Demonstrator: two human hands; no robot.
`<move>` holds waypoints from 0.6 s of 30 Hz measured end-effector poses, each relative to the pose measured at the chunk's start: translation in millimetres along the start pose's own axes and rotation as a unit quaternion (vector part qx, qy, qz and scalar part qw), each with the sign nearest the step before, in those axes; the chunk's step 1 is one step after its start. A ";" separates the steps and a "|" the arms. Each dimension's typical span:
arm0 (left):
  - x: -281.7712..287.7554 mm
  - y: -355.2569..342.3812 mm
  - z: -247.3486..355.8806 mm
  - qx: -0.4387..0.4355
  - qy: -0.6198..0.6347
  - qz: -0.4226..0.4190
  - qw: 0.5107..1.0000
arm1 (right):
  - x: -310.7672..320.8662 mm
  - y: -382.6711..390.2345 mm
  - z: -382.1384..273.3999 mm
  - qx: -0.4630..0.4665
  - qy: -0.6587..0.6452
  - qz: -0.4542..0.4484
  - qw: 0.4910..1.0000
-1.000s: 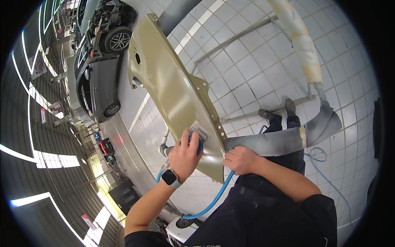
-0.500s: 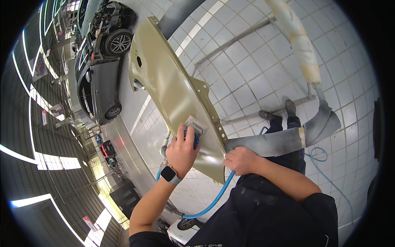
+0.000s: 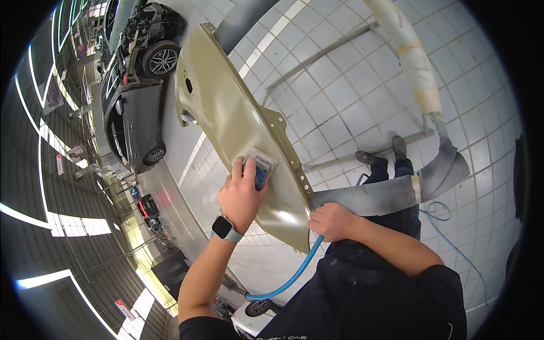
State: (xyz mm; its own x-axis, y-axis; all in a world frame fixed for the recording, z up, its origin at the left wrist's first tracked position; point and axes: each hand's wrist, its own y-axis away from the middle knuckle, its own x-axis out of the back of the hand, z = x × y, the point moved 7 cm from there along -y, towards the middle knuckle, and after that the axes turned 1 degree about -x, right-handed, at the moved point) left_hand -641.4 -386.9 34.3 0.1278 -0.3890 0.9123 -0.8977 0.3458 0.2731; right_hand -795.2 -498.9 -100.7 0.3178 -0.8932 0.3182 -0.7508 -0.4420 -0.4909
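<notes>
My left hand (image 3: 242, 195) is closed over a blue sander (image 3: 260, 177) with a pale rectangular pad. The pad rests on the curved face of an olive-gold car fender panel (image 3: 226, 107). At the panel's near right edge is my right hand (image 3: 333, 221), fingers curled, with a blue hose (image 3: 294, 280) running out from under it. The fist appears to grip the hose against the edge; its fingertips are hidden. A smartwatch (image 3: 222, 227) is on my left wrist.
A padded grey stand arm (image 3: 368, 195) meets the panel beside my right hand. Another wrapped stand post (image 3: 416, 68) rises at upper right. A thin blue hose (image 3: 456, 249) trails over the tiled floor. A grey car (image 3: 136, 119) with its front stripped stands at left.
My left hand and the sander have slid up and to the left along the panel. My right hand stays at the panel's edge.
</notes>
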 end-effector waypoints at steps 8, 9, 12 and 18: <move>0.6 10.4 11.6 -0.025 0.007 -0.007 1.000 | -1.1 -0.6 -0.1 -0.001 0.005 -0.009 1.000; 1.2 5.3 5.8 -0.017 0.007 0.008 1.000 | -0.9 -0.1 -1.0 0.000 0.003 -0.004 1.000; -1.0 0.0 -3.5 -0.004 -0.012 -0.002 1.000 | -0.4 0.5 0.0 0.002 -0.002 0.000 1.000; -5.7 12.0 16.0 -0.071 0.009 -0.058 0.996 | 0.4 -0.8 0.5 0.001 -0.005 0.002 1.000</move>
State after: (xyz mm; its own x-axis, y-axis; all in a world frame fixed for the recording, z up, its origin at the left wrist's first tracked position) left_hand -659.6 -394.1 27.5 0.2356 -0.4192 0.8768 -0.8083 0.4164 0.4162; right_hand -794.2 -498.9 -100.7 0.3200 -0.8958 0.3083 -0.7513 -0.4382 -0.4934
